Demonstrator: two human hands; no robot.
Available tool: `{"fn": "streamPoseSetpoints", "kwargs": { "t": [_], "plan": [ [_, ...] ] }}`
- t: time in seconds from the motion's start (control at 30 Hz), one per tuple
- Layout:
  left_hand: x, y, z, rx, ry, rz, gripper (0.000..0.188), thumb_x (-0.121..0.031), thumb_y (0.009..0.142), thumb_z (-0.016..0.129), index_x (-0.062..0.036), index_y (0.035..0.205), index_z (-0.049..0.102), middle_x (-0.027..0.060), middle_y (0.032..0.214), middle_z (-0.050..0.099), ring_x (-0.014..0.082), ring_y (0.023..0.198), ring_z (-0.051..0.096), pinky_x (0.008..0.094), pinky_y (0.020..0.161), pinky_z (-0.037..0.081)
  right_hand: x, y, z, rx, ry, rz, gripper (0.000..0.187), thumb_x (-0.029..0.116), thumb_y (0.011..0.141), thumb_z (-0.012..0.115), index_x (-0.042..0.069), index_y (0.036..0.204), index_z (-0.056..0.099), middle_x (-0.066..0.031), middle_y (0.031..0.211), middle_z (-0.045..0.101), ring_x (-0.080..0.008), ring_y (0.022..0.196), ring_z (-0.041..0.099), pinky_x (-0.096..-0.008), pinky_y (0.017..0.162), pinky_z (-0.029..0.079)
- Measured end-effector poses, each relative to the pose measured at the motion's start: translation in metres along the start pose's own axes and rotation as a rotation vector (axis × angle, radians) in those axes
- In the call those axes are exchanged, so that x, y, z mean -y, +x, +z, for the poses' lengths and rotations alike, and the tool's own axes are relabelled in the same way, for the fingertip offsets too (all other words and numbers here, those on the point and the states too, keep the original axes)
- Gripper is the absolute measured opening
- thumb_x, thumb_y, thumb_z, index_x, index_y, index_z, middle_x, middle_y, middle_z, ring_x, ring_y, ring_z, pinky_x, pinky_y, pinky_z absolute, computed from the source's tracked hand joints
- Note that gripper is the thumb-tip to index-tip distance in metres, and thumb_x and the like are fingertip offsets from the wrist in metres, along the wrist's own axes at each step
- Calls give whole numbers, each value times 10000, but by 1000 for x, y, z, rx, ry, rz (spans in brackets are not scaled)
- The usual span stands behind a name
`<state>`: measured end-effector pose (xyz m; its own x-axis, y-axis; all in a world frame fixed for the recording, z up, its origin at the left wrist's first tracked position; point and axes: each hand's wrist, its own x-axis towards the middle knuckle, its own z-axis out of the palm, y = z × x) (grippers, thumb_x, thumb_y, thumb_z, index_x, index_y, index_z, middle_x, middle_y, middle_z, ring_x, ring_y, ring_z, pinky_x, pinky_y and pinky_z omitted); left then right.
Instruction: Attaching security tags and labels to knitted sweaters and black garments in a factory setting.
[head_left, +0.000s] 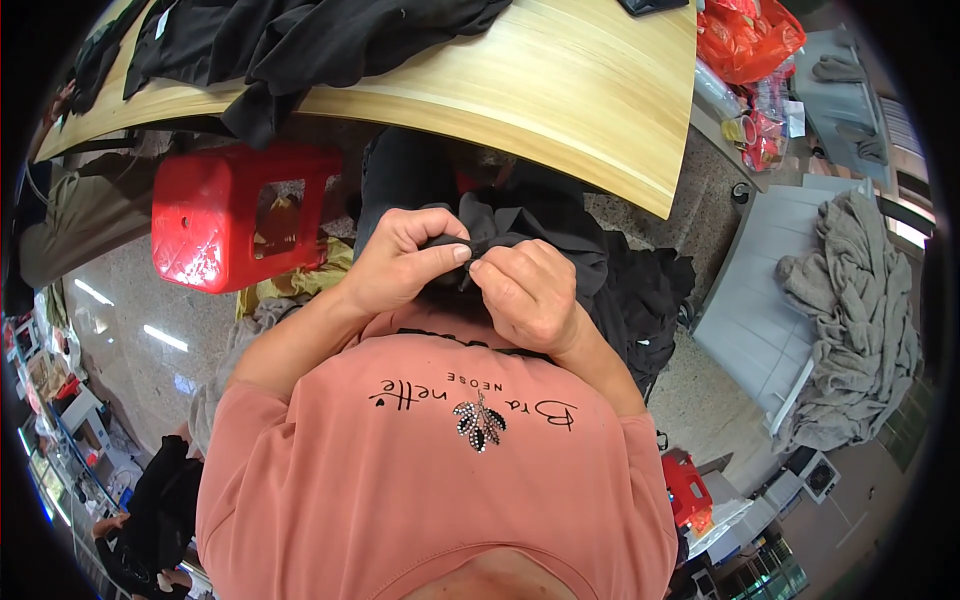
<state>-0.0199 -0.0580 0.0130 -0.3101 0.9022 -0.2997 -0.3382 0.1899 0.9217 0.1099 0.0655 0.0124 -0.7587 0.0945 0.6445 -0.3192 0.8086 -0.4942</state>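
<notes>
A black cloth garment [565, 228] lies bunched over my lap. My left hand [412, 262] pinches one edge of it between thumb and fingers. Close beside it, my right hand [528, 292] is closed on the same edge, its fingers curled. The two hands almost touch in front of my chest. Something small and dark pokes down between the fingertips; whether it is a fold of cloth or a tool I cannot tell. More black fabric [645, 300] hangs in a heap to the right of my lap.
A wooden table [560, 90] stands in front, with black garments [330, 45] at its left. Left of my legs is a red plastic stool [205, 215]. At right, a grey bin [755, 310] bears grey cloth [850, 320]. A red plastic bag [750, 40] sits beyond the table's right end.
</notes>
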Motion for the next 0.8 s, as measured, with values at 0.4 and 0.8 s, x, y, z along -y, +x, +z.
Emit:
{"fn": "streamPoseSetpoints", "kwargs": {
  "t": [0.4,0.8],
  "plan": [
    [7,-2,-6,-13,-54,-58,28,-4,752,614,11,775,606,-28,665,538,27,611,456,180,543,369,-8,1,5,145,23,83,186,-39,583,582,-1,764,575,-77,712,532,-204,555,500,-285,466,394],
    [21,-4,-6,-149,130,81,41,10,728,621,17,768,615,0,641,568,42,630,486,200,558,405,-7,-2,14,109,224,293,150,-101,646,568,-1,757,556,-105,777,550,-222,610,533,-287,514,434]
  ]
}}
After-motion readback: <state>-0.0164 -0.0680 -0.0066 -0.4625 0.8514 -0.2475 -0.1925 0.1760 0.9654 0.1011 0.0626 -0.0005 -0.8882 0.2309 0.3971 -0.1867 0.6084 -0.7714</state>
